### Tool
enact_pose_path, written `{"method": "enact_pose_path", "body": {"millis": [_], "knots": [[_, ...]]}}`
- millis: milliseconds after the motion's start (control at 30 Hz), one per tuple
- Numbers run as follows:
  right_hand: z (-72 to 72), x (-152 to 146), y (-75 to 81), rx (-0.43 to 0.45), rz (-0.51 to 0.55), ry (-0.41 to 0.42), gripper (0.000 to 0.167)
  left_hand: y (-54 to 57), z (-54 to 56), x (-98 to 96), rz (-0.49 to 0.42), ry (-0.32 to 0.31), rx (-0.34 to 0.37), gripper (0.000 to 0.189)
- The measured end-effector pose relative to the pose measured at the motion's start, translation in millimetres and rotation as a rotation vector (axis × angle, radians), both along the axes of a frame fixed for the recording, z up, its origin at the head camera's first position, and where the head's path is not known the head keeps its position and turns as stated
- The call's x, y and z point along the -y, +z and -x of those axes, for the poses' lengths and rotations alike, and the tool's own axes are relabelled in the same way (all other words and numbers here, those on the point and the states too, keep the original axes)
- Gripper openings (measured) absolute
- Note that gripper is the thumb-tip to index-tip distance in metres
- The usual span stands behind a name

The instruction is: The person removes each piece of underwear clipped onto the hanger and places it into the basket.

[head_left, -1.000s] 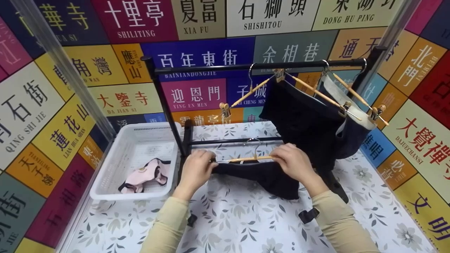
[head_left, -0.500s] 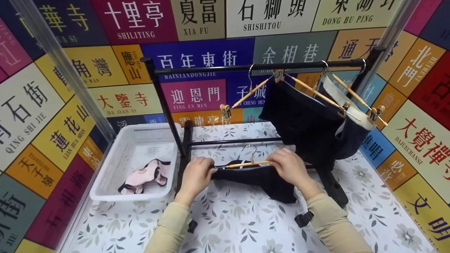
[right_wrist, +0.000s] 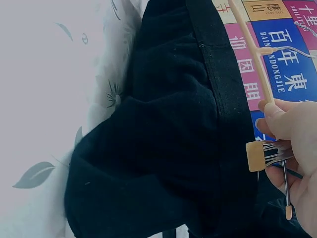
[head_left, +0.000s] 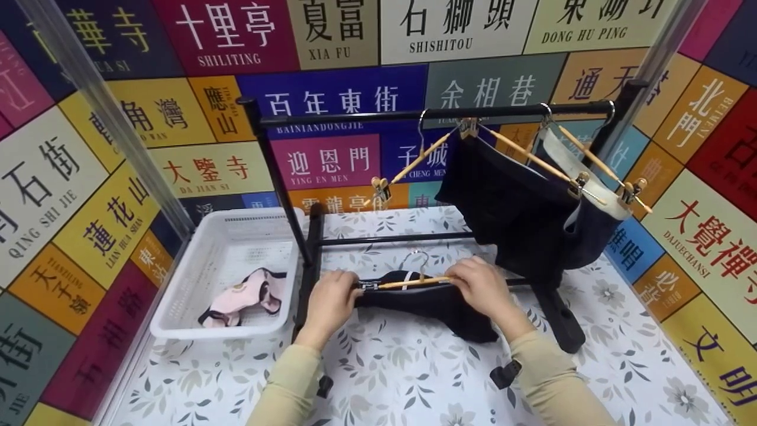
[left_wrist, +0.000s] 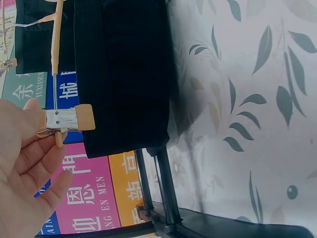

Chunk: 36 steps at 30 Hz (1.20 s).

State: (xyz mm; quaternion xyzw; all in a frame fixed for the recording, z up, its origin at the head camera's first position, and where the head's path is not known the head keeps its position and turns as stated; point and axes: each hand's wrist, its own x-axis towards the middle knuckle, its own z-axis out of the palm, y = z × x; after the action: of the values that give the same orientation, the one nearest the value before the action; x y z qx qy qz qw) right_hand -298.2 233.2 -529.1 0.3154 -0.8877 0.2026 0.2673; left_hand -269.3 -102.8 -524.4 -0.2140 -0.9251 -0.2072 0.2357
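A wooden clip hanger (head_left: 414, 283) is held level low in front of the rack, its metal hook up. Below it hangs a black garment with a wide waistband (head_left: 432, 307). My left hand (head_left: 332, 299) pinches the hanger's left clip (left_wrist: 62, 119), whose tan pad lies on the waistband's edge. My right hand (head_left: 482, 290) grips the right end of the bar, thumb and fingers around the wood and the right clip (right_wrist: 267, 156). That clip's pad overlaps the waistband; the fingers partly hide its rear.
A black rack (head_left: 355, 117) carries several clip hangers at the right, with dark garments (head_left: 508, 195) on them. At left, a white plastic basket (head_left: 171, 313) holds a pink garment with black trim (head_left: 242, 296). Floral cloth (head_left: 402, 378) covers the table.
Both hands and the hanger have sunk slightly toward me; the right hand also has shifted left. The black garment has come along. The left clip now shows beside the left fingers.
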Motion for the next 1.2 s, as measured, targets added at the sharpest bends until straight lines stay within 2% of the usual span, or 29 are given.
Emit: {"method": "enact_pose_path", "body": {"millis": [200,533,1067,1200], "knots": [[-1.9,1,-6.4,0.017,0.029,-0.008,0.018,-2.9,0.2,0.2,0.015,0.008,0.013,0.02],[-4.8,1,-10.3,0.033,0.029,-0.034,0.018,-7.3,-0.2,-2.1,0.005,0.026,-0.013,0.02],[-7.9,6,-13.1,0.036,0.057,-0.074,0.014,-7.3,2.5,-0.4,-0.031,0.014,-0.195,0.018],[-7.6,8,-11.3,0.047,0.057,-0.082,0.013,-7.3,3.5,1.2,-0.027,0.004,-0.206,0.022]]}}
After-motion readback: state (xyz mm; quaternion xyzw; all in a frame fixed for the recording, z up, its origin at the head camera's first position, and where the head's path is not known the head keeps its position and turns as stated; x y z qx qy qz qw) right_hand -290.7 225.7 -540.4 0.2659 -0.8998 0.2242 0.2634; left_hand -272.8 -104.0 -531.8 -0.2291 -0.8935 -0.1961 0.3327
